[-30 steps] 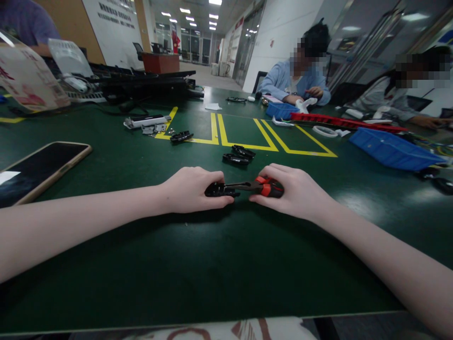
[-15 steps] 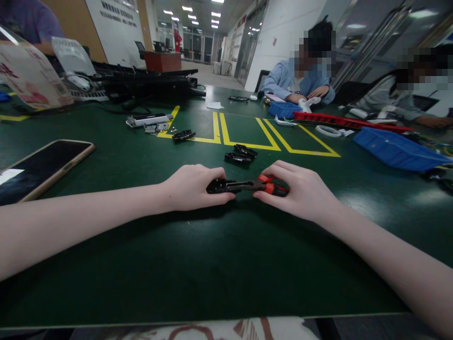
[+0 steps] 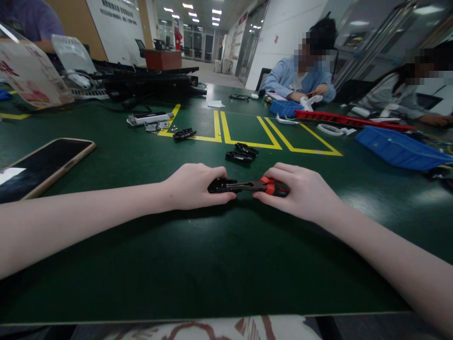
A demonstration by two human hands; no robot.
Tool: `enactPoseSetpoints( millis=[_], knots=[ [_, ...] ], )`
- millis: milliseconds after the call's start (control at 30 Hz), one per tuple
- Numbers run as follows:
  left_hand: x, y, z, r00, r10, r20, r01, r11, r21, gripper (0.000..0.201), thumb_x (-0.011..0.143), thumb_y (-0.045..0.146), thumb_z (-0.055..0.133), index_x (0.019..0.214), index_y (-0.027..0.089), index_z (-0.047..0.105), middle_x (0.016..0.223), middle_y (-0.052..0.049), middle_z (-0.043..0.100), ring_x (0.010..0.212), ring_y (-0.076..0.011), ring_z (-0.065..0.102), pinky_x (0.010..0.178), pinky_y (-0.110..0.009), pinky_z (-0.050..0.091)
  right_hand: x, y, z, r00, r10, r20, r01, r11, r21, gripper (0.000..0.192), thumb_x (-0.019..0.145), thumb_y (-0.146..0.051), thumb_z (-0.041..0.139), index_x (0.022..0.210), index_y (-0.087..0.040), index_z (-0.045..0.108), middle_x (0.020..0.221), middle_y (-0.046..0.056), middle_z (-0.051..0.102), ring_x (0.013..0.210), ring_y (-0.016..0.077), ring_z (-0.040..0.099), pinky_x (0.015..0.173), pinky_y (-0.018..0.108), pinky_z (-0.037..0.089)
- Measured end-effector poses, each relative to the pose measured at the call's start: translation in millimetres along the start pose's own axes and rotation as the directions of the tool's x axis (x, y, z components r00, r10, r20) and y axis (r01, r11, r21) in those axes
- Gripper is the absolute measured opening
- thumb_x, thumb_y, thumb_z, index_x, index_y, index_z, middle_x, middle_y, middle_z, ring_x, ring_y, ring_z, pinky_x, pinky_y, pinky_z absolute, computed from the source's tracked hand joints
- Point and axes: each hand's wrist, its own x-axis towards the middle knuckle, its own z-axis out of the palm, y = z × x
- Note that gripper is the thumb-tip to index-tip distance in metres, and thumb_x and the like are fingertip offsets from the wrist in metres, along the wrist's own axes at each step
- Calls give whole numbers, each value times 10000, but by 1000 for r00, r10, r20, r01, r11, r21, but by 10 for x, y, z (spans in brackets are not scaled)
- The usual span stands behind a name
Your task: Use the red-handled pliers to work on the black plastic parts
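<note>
Head view, looking down over a dark green tabletop with two bare forearms reaching in from either side. At the centre are pliers with red and black handles, lying roughly level and pointing left. The right hand is clamped on the handles, fingers curled over them. The left hand, at the tip end of the pliers, is closed on a black part, pinched between thumb and fingers. The tip of the pliers meets this part; whether the jaws bite on it cannot be told.

Just beyond the pliers, two similar black pieces lie side by side. Farther beyond and to the left of the pliers is another black piece, resting by yellow tape that marks out frames on the surface. Past that, on the same side of the pliers, are small metal bits and a white bar. A phone lies well to the left of the pliers. Well to their right is a blue tray, and beyond them on that side run a red strip and a smaller blue box, near a seated person in a pale blue top.
</note>
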Motion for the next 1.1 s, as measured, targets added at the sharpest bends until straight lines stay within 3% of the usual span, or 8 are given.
enactPoseSetpoints(
  millis=[733, 900, 1100],
  knots=[
    [-8, -7, 14, 999, 34, -24, -33, 999, 25, 437, 929, 583, 498, 1038, 176, 611, 873, -39, 699, 725, -189, 618, 598, -272, 388, 4, -32, -30, 999, -11, 33, 12, 1000, -22, 374, 897, -551, 517, 835, -192, 603, 784, 68, 624, 661, 196, 564, 561, 307, 393],
    [-12, -25, 23, 993, 87, -83, -84, 995, 45, 447, 920, 577, 513, 1045, 163, 626, 1015, -69, 656, 829, -201, 598, 666, -293, 415, 20, -30, -21, 999, -1, 46, 3, 999, -45, 405, 897, -578, 499, 827, -192, 597, 786, 73, 627, 667, 202, 565, 565, 309, 394],
    [3, -33, 43, 992, 106, -75, -101, 993, 62, 455, 917, 555, 524, 1112, 156, 626, 1119, -96, 619, 962, -239, 573, 788, -341, 457, 41, -2, 2, 997, 26, 79, -23, 999, -41, 425, 900, -593, 480, 835, -190, 601, 804, 74, 630, 682, 208, 573, 572, 314, 392]
  ],
)
